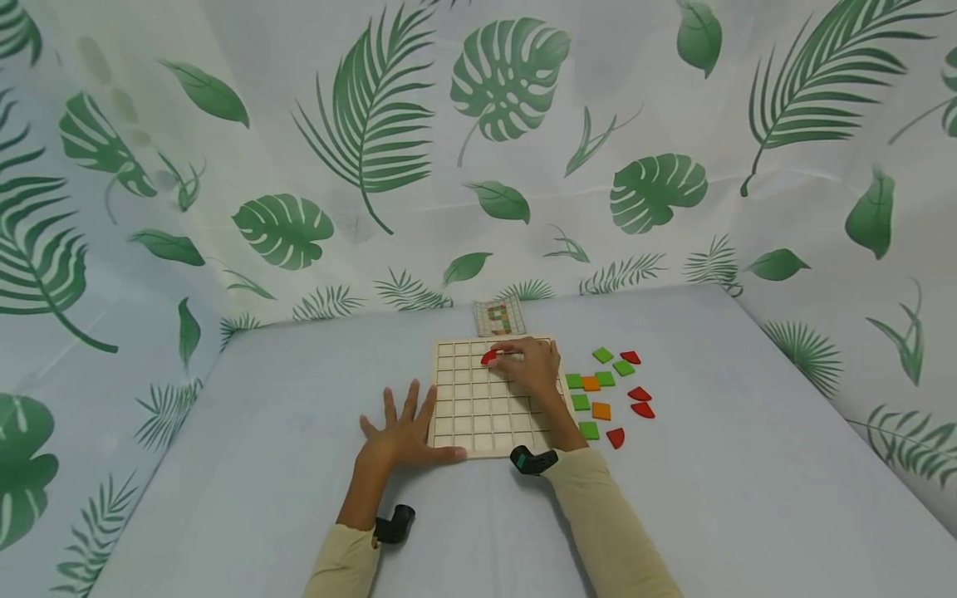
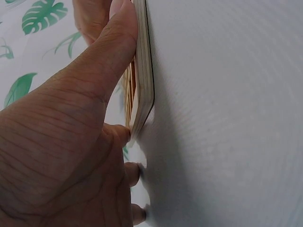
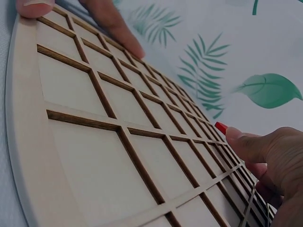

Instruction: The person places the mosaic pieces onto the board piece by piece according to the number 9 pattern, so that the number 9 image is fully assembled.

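A wooden grid board with square cells lies flat on the table. My right hand is over its far part and pinches a red quarter-round tile between thumb and fingers. In the right wrist view only a tip of the red tile shows at the fingertips. Spread beside the board's near left corner, my left hand touches the left edge with a finger and the near edge with its thumb. The left wrist view shows that thumb against the board's side.
Right of the board lie several green square tiles, orange square tiles and red quarter-round tiles. Behind the board stands a pattern card with a coloured grid. A leaf-printed cloth hangs behind the table.
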{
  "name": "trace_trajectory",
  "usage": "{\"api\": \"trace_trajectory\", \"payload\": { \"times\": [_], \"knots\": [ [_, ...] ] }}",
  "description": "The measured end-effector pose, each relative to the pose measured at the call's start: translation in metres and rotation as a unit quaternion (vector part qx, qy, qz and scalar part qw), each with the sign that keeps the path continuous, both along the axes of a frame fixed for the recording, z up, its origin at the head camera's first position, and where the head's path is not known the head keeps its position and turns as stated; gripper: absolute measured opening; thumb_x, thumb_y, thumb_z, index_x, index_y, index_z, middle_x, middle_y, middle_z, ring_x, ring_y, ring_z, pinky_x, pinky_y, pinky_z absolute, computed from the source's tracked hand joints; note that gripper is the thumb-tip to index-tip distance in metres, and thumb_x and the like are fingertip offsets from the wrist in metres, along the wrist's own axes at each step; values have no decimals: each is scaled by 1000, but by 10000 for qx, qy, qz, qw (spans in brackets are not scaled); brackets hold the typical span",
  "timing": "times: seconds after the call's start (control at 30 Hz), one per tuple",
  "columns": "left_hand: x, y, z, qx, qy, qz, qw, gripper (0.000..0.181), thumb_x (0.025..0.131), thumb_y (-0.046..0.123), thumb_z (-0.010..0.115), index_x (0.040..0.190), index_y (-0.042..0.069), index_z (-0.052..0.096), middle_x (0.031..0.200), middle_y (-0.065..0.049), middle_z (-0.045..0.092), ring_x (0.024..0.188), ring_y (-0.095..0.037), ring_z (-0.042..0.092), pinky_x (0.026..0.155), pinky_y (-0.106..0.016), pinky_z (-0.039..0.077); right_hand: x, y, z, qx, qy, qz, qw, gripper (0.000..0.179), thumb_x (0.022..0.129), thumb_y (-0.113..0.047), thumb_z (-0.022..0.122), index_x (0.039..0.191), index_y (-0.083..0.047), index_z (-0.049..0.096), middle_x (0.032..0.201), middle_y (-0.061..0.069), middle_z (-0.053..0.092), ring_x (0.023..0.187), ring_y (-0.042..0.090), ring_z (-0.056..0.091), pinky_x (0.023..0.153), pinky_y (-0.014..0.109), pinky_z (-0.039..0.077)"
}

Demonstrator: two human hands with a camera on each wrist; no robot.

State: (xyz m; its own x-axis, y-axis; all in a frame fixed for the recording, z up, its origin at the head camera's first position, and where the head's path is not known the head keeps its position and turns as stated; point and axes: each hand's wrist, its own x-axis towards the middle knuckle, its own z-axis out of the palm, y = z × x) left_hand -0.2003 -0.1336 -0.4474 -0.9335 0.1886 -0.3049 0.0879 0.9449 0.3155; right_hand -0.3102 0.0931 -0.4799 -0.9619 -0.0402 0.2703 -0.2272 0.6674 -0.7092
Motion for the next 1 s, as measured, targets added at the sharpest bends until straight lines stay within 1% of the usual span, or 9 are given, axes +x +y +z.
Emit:
{"api": "trace_trajectory", "payload": {
  "times": [0.1, 0.33, 0.47, 0.7, 0.87, 1.0],
  "knots": [
    [0, 0, 0, -3, -13, -12, 10000, 112, 76, 73, 65, 159, 20, 12, 166, -14, 1, 147, -51, -8, 101, -83, 8, 0, -2, 0, 79, -170, -109, 9998, 28, 83, -35, 77, 107, -21, 77, 120, 7, 71, 125, 35, 53, 116, 63, 6],
    [0, 0, 1, 2, 7, -22, 10000, 112, 76, 73, 65, 159, 20, 12, 166, -15, 2, 147, -52, -7, 101, -83, 9, -1, -5, -4, 236, -158, -206, 9994, 28, 83, -39, 77, 107, -25, 77, 126, 7, 67, 127, 40, 48, 116, 64, 6],
    [1, 0, 3, 34, 7, -7, 10000, 112, 76, 72, 65, 159, 19, 13, 165, -15, 2, 147, -52, -7, 101, -83, 8, -2, -7, -5, 339, -232, -273, 9988, 26, 84, -40, 76, 106, -28, 77, 128, 7, 65, 129, 41, 45, 117, 62, 6],
    [0, 0, 1, -15, -67, 21, 10000, 113, 75, 74, 64, 159, 20, 10, 166, -14, 0, 147, -51, -9, 102, -83, 7, 1, -11, -3, 381, -221, -317, 9985, 29, 83, -43, 76, 107, -28, 77, 129, 10, 63, 128, 41, 43, 116, 62, 6],
    [-1, 0, 1, -36, -112, 5, 9999, 114, 74, 76, 63, 159, 21, 10, 166, -13, -1, 147, -51, -10, 101, -83, 7, 0, -11, -4, 649, -296, -394, 9967, 31, 83, -46, 75, 109, -29, 77, 129, 12, 61, 126, 42, 44, 116, 62, 7],
    [-3, -1, 1, -45, -138, -10, 9999, 115, 74, 77, 62, 159, 21, 9, 166, -14, -2, 147, -51, -11, 101, -83, 6, -1, -11, -3, 815, -353, -412, 9952, 33, 84, -48, 73, 111, -31, 76, 132, 12, 59, 128, 42, 42, 116, 62, 9]
  ]
}}
